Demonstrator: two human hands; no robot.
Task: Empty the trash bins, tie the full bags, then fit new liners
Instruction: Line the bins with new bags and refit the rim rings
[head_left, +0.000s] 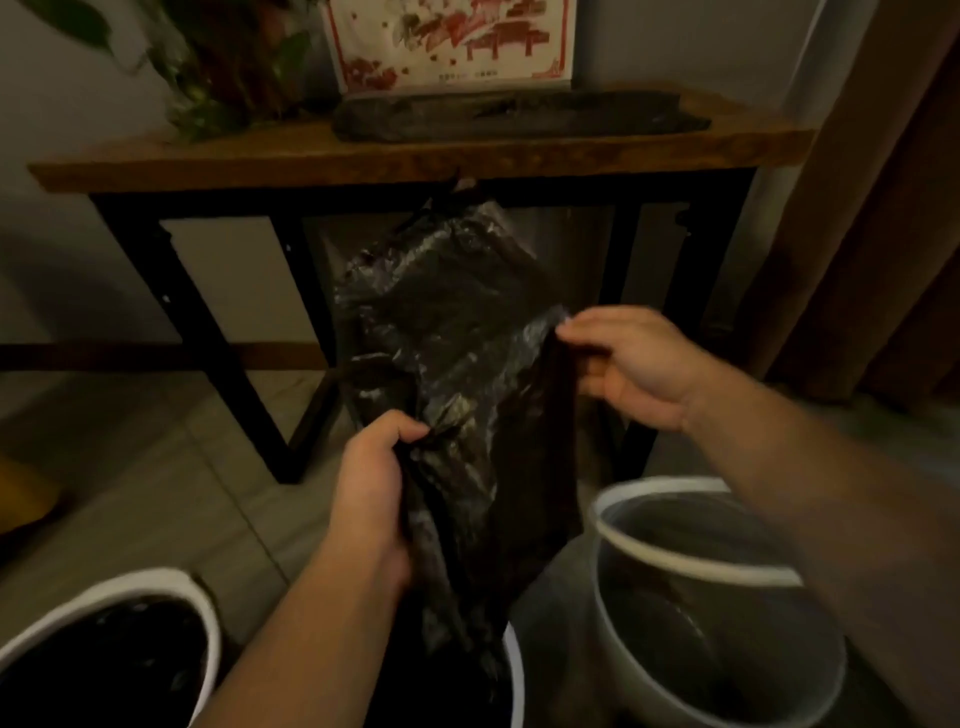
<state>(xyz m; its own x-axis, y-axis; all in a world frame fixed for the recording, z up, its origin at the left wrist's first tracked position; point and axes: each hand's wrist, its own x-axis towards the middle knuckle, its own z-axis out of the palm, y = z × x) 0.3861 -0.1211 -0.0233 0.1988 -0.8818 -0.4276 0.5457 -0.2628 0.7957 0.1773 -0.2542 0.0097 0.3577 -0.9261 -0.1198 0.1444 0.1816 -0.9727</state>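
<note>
Liner (457, 364) hangs in mid-scene, long axis far-to-near. Left hand (382, 486) grips its near bunch; right hand (631, 364) pinches its right edge. Grey bin (685, 564) sits near-right, closest to the right arm.

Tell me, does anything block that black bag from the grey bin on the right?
Nothing visible. Left hand and right hand hold the black bag beside the grey bin; its mouth is open, only the right forearm above it.
</note>
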